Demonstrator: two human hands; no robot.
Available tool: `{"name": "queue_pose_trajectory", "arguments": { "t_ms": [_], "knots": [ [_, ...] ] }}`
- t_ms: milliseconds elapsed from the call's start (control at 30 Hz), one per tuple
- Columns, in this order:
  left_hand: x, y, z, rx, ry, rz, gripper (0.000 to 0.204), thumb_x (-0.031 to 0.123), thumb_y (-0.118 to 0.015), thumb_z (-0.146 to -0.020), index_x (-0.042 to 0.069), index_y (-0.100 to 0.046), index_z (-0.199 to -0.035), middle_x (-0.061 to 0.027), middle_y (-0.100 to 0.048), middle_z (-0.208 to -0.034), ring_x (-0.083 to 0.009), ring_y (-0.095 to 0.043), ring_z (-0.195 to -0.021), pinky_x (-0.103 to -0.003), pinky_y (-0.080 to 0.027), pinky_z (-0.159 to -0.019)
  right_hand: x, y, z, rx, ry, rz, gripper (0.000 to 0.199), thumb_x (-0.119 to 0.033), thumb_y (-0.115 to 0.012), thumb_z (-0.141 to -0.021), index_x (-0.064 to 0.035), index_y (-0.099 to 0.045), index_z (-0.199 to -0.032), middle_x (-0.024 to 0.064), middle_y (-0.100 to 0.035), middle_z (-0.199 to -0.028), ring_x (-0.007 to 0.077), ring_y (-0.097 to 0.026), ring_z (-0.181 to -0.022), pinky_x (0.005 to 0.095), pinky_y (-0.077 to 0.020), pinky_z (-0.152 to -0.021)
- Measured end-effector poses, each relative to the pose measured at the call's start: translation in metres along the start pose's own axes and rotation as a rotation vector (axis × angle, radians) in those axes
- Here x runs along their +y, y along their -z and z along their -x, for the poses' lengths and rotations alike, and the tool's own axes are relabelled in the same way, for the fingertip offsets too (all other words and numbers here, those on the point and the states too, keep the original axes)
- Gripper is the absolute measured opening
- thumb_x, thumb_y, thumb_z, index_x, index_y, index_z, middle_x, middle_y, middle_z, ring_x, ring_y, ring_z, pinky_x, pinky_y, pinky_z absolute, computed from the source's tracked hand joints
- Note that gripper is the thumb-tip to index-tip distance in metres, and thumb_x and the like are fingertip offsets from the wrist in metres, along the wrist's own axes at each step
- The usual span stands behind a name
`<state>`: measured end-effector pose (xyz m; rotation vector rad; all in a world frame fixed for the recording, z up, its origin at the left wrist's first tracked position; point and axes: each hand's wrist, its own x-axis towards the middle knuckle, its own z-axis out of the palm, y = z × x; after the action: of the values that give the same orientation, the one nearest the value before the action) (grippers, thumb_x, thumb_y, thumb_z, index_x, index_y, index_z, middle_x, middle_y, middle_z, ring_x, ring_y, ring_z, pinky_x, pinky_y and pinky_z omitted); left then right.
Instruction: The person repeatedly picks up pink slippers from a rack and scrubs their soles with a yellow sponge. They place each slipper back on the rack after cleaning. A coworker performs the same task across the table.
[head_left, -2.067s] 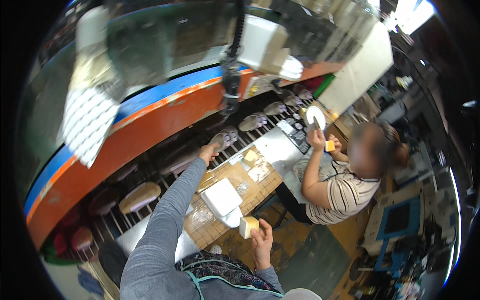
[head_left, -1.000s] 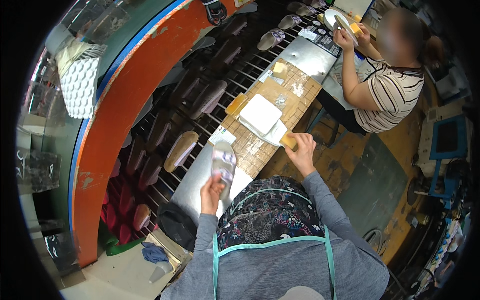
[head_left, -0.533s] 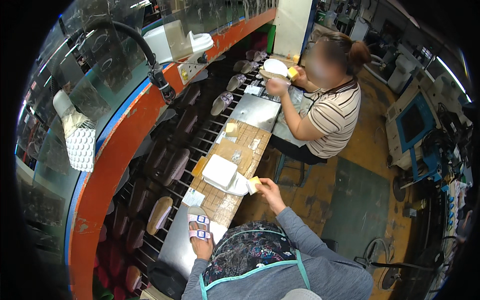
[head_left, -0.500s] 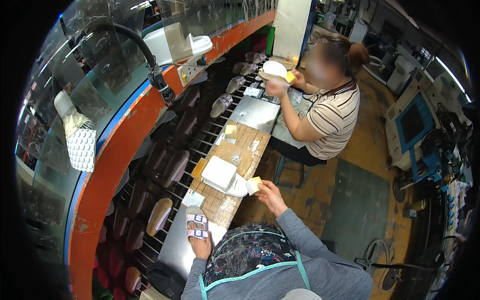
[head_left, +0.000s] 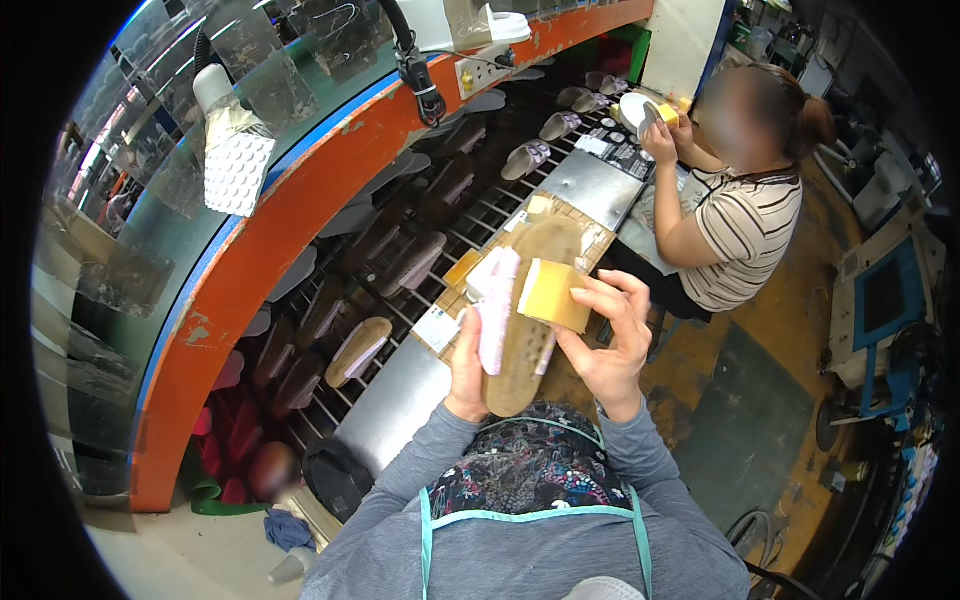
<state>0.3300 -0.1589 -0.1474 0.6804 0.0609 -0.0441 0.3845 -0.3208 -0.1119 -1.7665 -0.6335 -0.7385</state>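
Note:
A sandal with a brown footbed and pale pink straps is raised in front of my apron, tilted on its side. My left hand is closed round its edge, the thumb lying along the strap side. In my right hand is a yellow sponge block, pinched between thumb and fingers. The sponge touches or nearly touches the sandal's brown face. Behind the sandal, a white tub on the cardboard-covered bench is mostly hidden.
A rack of bars with several sandals and soles runs along the left, under an orange curved frame. To the right sits a co-worker with a sole and a yellow sponge. A black bag lies near my left elbow.
My left hand has lifted the sandal off the metal bench and turned it. My right hand has brought the sponge from beside the white tub to the sandal. The view has shifted left.

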Motion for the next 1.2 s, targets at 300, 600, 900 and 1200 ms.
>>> {"name": "queue_pose_trajectory", "arguments": {
  "t_ms": [300, 600, 900, 1200],
  "knots": [
    [0.0, 0.008, 0.031, 0.038, 0.049, -0.02, 0.068, 0.058, -0.03, -0.101, 0.005, -0.041, -0.143, -0.013, -0.058, -0.131, -0.0242, -0.059, -0.116, -0.038, -0.049, -0.097, -0.017, 0.011, 0.015, -0.186, 0.04, -0.124, 0.041, -0.004, -0.078, -0.057, -0.0113, -0.069, -0.096, 0.0061, -0.071, -0.096, 0.0297, -0.056, -0.109, 0.0424, -0.0411, -0.094],
    [0.003, 0.014, 0.039, 0.091, -0.013, -0.072, 0.065, 0.055, -0.03, -0.102, 0.005, -0.039, -0.144, -0.014, -0.053, -0.135, -0.0235, -0.057, -0.118, -0.038, -0.048, -0.098, -0.011, -0.013, 0.014, -0.092, 0.084, -0.09, 0.043, -0.009, -0.077, -0.058, -0.0136, -0.07, -0.1, 0.0034, -0.07, -0.102, 0.0296, -0.055, -0.109, 0.0414, -0.0365, -0.097],
    [0.007, 0.013, 0.041, 0.086, -0.01, -0.137, 0.064, 0.053, -0.029, -0.103, 0.005, -0.039, -0.144, -0.0141, -0.054, -0.134, -0.0227, -0.057, -0.117, -0.037, -0.047, -0.099, -0.01, -0.014, 0.011, -0.168, 0.099, -0.062, 0.042, -0.009, -0.075, -0.06, -0.0148, -0.071, -0.101, 0.0027, -0.07, -0.102, 0.0297, -0.056, -0.109, 0.0413, -0.0348, -0.097],
    [0.012, 0.016, 0.031, 0.11, 0.011, -0.083, 0.062, 0.051, -0.029, -0.104, 0.004, -0.041, -0.142, -0.0119, -0.056, -0.131, -0.0206, -0.057, -0.117, -0.036, -0.046, -0.1, -0.008, -0.015, 0.008, -0.295, 0.147, -0.065, 0.038, -0.008, -0.075, -0.06, -0.0148, -0.072, -0.098, 0.0021, -0.072, -0.102, 0.0278, -0.057, -0.11, 0.0411, -0.033, -0.096]
  ]
}}
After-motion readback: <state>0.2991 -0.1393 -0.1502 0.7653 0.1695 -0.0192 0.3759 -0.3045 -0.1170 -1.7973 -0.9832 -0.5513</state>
